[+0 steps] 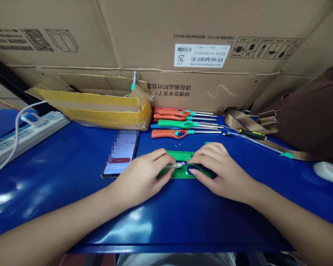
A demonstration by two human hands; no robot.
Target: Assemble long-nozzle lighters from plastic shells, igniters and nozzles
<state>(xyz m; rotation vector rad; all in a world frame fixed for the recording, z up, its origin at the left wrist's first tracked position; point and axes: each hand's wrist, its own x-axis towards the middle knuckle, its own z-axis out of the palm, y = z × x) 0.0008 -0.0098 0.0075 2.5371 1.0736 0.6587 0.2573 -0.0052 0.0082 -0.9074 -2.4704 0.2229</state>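
In my left hand (147,168), thumb and fingers pinch a small clear fuel tank (170,166) with a whitish end. Beneath it lies an opened green lighter casing (180,173), its two halves one behind the other on the blue table. My right hand (222,168) grips the casing's right part, thumb by the trigger loop and index finger close to the tank's whitish end. The right fingers partly hide the casing. Two tiny screws (177,145) lie just behind it.
Assembled lighters (172,133) in orange, green and blue lie behind my hands. Right of them are a screwdriver (252,135) and a metal lighter tube (266,146). A phone (120,159), taped carton (100,114) and power strip (24,133) are left; a white object (329,171) is right.
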